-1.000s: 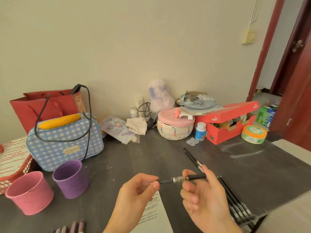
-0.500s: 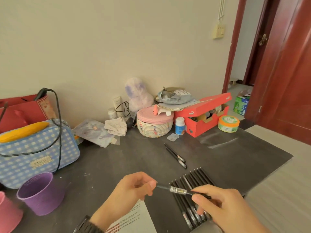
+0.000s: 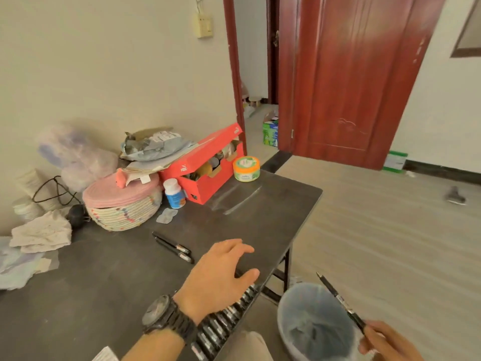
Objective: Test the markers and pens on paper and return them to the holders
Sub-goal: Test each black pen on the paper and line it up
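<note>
Head view — down-right, near table (image 3: pixel 273 204) corner.

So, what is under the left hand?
A row of black pens along the table edge. The left hand covers its far part, so the count stays hidden.

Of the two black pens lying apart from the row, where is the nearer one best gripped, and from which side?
Likely mid-barrel, from above and its near side: the pen lies flat, and the other pen lies close along its far side.

Open tabletop (image 3: pixel 104 295) at left; 2 pens (image 3: pixel 173 248), basket (image 3: pixel 125 212) and shoebox (image 3: pixel 208 187) block the back.
</note>
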`<state>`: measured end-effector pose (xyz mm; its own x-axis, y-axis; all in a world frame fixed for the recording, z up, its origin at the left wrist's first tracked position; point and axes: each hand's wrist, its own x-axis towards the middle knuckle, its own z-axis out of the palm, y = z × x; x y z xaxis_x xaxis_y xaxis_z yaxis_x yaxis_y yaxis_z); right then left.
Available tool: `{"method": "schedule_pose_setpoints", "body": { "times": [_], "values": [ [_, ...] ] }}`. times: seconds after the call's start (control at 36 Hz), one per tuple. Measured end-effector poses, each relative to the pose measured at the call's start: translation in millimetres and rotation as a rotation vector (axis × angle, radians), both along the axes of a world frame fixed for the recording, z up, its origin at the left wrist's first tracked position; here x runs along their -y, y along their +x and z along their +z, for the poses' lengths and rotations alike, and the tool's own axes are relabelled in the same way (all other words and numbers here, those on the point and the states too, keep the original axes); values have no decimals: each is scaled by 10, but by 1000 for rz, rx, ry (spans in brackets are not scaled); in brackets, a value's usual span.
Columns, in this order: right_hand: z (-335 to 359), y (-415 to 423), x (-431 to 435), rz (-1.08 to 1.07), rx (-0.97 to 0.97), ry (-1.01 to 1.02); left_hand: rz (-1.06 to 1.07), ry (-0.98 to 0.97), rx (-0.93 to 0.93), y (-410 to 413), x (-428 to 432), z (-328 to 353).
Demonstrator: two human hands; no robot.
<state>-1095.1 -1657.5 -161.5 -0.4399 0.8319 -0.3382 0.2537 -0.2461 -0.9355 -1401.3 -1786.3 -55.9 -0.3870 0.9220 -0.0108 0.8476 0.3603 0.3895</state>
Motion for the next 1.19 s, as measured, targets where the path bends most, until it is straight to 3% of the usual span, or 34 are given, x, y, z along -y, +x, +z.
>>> {"method": "schedule_pose_setpoints", "body": {
  "times": [0.17, 0.33, 0.44, 0.81, 1.03, 1.19],
  "values": [
    [-880, -177, -156, -137, 192, -346, -85, -124, -114, 22, -659, -253],
    [-1772, -483, -386, -61, 425, -532, -124, -274, -202, -194, -1061, -530],
    [-2258, -662, -490, -4, 508, -577, -108, -275, -60, -333, -1130, -655],
    [-3161, -1175, -735, 118, 830, -450, -77, -199, -79, -319, -1064, -858],
    [-3212, -1237, -562, 459, 952, -218, -83, -211, -74, -315, -1064, -847],
    [-3030, -1214, -526, 475, 935, -172, -67, -211, -42, -322, -1084, -852]
  ]
}}
